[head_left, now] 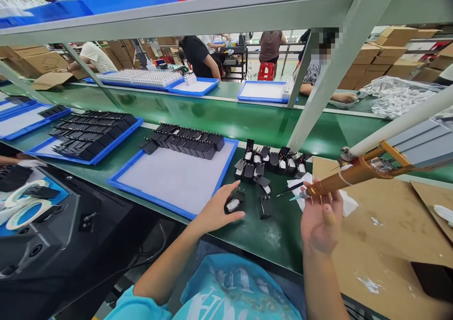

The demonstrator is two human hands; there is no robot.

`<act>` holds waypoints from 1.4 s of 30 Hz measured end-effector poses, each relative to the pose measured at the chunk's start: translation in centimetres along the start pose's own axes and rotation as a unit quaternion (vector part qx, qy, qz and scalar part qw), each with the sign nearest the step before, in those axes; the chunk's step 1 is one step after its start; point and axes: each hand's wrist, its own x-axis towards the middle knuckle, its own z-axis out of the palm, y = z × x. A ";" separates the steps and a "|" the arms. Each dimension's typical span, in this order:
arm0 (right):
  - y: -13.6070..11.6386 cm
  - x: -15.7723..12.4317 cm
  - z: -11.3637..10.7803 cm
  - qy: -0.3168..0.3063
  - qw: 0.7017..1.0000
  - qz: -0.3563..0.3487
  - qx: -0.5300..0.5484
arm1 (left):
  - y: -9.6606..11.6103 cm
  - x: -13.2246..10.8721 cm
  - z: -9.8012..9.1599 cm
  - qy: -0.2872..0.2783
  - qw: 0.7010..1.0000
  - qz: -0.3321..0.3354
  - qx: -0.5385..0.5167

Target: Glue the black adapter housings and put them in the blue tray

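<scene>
My left hand (217, 211) reaches over the green bench, with thumb and fingers spread around a small black housing with a white inside (233, 204). A gap shows between my fingertips, and whether they touch the housing is hard to tell. With its palm turned up, my right hand (323, 216) holds a brown glue dispenser (329, 182) near its pale blue nozzle (299, 196). A thin dark tool with a metal tip (292, 189) lies alongside the nozzle. Another black housing (264, 206) stands between my hands, and several open housings (274, 160) are grouped behind it.
A blue-rimmed tray (141, 190) holds rows of black housings at left; a fuller tray (95, 162) stands beyond it. Cardboard (382, 230) covers the bench at right. A slanted metal post (318, 79) rises ahead, under an overhead shelf (212, 20). Other people sit across the bench.
</scene>
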 end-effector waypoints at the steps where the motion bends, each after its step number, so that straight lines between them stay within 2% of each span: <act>1: 0.0 0.0 0.0 0.000 1.000 0.001 0.000 | 0.4 0.2 0.0 -0.001 1.000 0.008 -0.006; 5: -0.1 0.0 0.1 -0.003 1.000 0.000 0.001 | 1.0 1.3 0.7 0.052 0.998 0.018 0.014; 10: 0.1 0.0 0.2 0.010 1.000 0.000 -0.005 | -0.5 1.1 0.5 0.138 0.990 0.000 -0.034; 14: 0.0 -0.1 -0.2 0.028 0.999 -0.023 0.005 | -1.4 -0.5 0.8 0.199 0.977 0.015 0.073; 18: -1.0 -1.1 -0.3 -0.005 1.000 -0.019 0.002 | -1.2 -1.8 2.6 0.184 0.970 0.016 0.158; 21: -2.0 -2.5 0.7 -0.046 0.999 0.006 -0.006 | -1.0 -1.7 3.8 0.147 0.971 -0.035 0.183; 24: -2.5 -3.9 2.8 -0.097 0.994 0.044 0.014 | -1.0 -1.3 4.2 0.118 0.976 -0.067 0.169; 29: -1.8 -4.8 7.0 -0.169 0.983 0.058 0.051 | -0.4 -2.1 4.3 0.111 0.989 -0.028 0.093; 32: -1.0 -4.6 8.7 -0.174 0.981 0.052 0.066 | 0.1 -2.7 4.1 0.105 0.992 -0.026 0.065; 36: -0.3 -4.3 9.8 -0.157 0.984 0.044 0.074 | 0.4 -3.0 3.8 0.115 0.992 -0.017 0.043; 42: -0.2 -4.0 10.0 -0.138 0.987 0.041 0.072 | 1.0 -3.0 3.2 0.165 0.980 0.064 0.089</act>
